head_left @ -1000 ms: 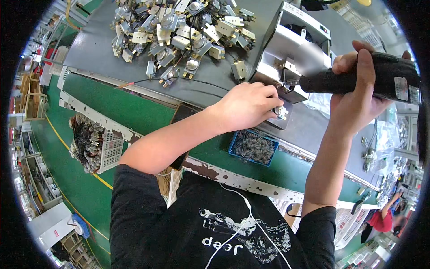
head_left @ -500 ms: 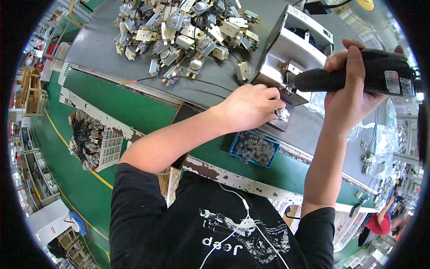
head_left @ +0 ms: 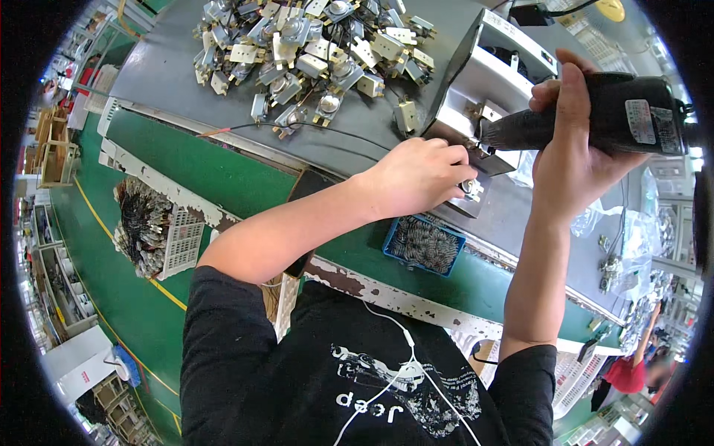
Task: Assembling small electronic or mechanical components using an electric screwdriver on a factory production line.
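My right hand (head_left: 576, 137) is wrapped round a black electric screwdriver (head_left: 632, 119), held level. Its tip points left and meets the front of a silver metal machine (head_left: 476, 89) with an open top. My left hand (head_left: 424, 177) is closed on a small metal part (head_left: 470, 189) at the machine's lower front ledge. Only part of that piece shows past the fingers, so its full shape is hidden. A single small metal assembly (head_left: 405, 117) lies just left of the machine.
A large pile of metal assemblies with wires (head_left: 312, 56) covers the far left of the grey table (head_left: 160, 70). Near the front edge sits a blue tray (head_left: 422, 269) of springs. Plastic bags (head_left: 632, 238) lie at right; a white crate (head_left: 182, 241) stands at left.
The screwdriver and my right hand have shifted slightly left and up. My left hand stays nearly in place, still gripping the part.
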`<state>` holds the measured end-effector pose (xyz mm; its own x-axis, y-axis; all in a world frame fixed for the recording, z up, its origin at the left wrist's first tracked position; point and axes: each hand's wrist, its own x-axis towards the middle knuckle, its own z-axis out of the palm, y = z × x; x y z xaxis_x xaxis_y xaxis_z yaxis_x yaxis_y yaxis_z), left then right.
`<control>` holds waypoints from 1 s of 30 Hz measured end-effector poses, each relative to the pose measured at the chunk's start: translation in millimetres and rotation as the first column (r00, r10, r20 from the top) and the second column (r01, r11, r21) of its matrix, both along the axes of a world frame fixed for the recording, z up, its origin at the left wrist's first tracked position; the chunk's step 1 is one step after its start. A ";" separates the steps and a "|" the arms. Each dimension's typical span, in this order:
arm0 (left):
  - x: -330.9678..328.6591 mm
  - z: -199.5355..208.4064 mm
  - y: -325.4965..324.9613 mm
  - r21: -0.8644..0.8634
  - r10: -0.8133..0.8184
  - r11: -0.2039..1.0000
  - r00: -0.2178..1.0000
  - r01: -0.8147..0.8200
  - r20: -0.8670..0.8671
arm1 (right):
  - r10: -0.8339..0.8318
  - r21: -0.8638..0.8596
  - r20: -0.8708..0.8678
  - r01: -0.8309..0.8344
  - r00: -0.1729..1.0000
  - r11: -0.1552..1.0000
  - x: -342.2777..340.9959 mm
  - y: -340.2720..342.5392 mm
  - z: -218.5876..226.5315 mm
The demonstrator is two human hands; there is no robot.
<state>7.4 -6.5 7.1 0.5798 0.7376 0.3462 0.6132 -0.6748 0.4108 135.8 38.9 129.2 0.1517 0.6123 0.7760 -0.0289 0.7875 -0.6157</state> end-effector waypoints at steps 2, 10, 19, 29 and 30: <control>-0.8 -1.3 -0.4 0.054 -0.004 0.999 0.999 0.002 0.035 | 0.026 0.030 0.105 -0.029 0.994 0.999 5.8 0.0 -0.1; -0.9 -4.6 1.2 0.005 0.003 1.000 0.995 -0.004 0.099 | 0.103 -0.209 0.084 -0.084 0.991 0.974 44.0 -27.8 -5.2; -0.4 -1.4 2.5 0.004 -0.003 1.000 0.997 0.003 0.074 | 0.078 -0.315 0.122 -0.036 0.989 0.949 47.3 -32.8 -17.6; -0.5 1.3 2.6 -0.023 -0.003 1.000 0.999 0.004 0.050 | 0.117 -0.213 -0.063 -0.128 0.991 0.969 38.2 -30.6 -23.3; -0.8 1.5 2.7 -0.029 -0.007 1.000 0.999 0.009 0.052 | 0.119 -0.214 -0.063 -0.130 0.991 0.968 38.0 -30.8 -23.9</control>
